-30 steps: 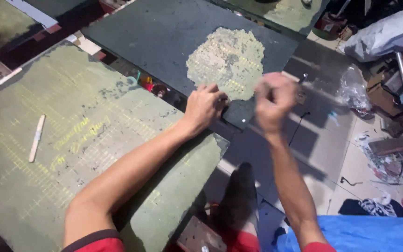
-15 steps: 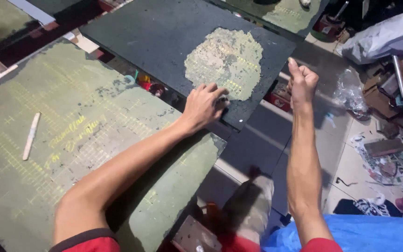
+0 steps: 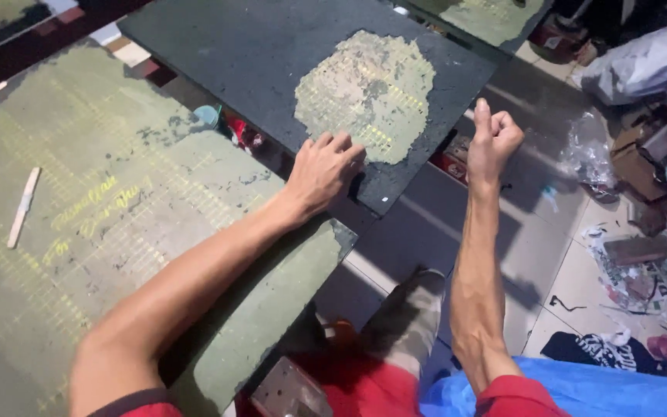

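Matt rough dark slab (image 3: 272,54), flaky greenish coating patch (image 3: 366,93), pale wooden stick (image 3: 23,206)

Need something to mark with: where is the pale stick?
Head view, far left: the pale stick lies on the green board, away from both hands.

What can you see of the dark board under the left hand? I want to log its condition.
The dark board is a flat, charcoal-grey, rough-looking panel lying at an angle, its near corner jutting over the floor. A flaking patch of pale green coating with a faint yellow grid covers part of it. The left hand rests palm-down on its near edge, fingers touching the patch.
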